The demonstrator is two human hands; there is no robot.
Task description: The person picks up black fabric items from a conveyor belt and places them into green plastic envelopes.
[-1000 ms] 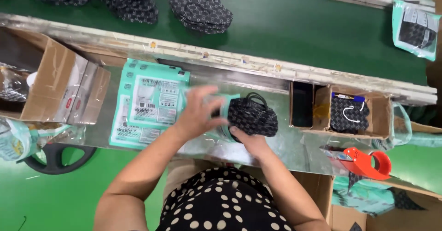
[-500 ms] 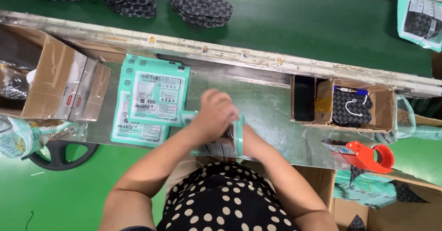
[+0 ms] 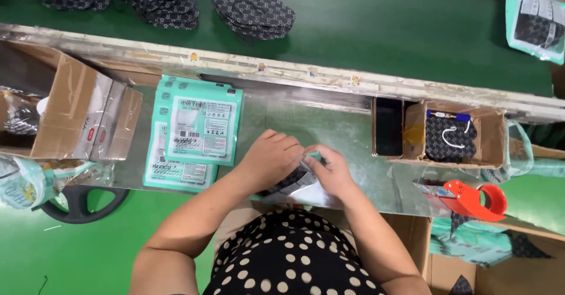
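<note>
Now that the dark mask is sliding inside the teal pouch (image 3: 297, 180), the left hand (image 3: 272, 157) and right hand (image 3: 331, 170) are pinching it, spare pouches (image 3: 197, 131) lying at nine o'clock.

Single head-worn cam, looking almost straight down from above the person's own torso. Close range: forearms and both hands, left hand (image 3: 272, 157) and right hand (image 3: 329, 168), sit centre-frame over the metal bench (image 3: 329, 121). Top of frame faces away from the wearer, onto the green conveyor belt (image 3: 376, 30). Frame edges catch the cardboard box (image 3: 65, 115) at left and the red tape dispenser (image 3: 474, 200) at right. No second view, so no overlap.
</note>
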